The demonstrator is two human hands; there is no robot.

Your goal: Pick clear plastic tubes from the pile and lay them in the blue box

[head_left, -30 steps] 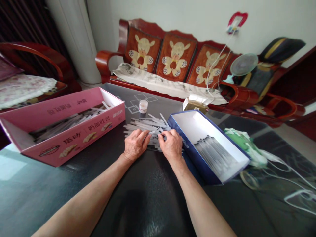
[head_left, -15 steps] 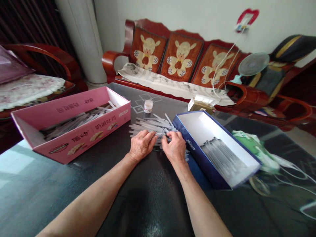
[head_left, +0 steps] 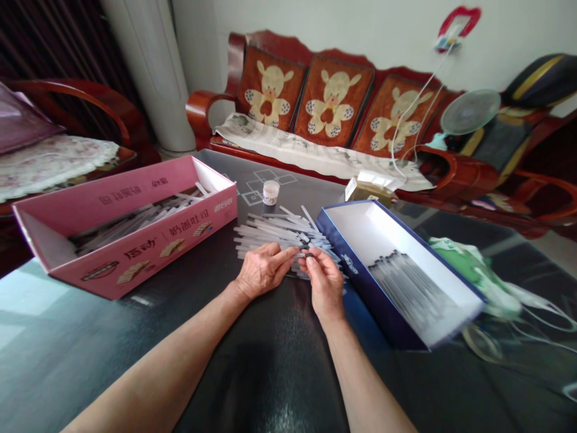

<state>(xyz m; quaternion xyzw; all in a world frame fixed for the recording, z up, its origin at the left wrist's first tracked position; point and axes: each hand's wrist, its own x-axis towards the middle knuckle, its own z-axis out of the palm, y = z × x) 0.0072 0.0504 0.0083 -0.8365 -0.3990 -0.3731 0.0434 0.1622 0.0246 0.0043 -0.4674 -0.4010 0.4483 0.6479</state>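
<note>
My left hand [head_left: 264, 272], right hand [head_left: 325, 285] — bare, knuckles creased, nails short; my left forearm [head_left: 153, 355], right forearm [head_left: 365, 379] — bare too, tapering to the wrists.

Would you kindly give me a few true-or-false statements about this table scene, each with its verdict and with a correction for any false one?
The left hand touches the loose pile of clear plastic sticks. True.
The right hand is reaching into the pink cardboard box. False: it is at the pile, well away from that box.
The pink cardboard box has its lid on. False: it stands open, with sticks inside.
The blue-edged white box holds sticks lying side by side. True.
A small jar stands beyond the pile. True.
</note>
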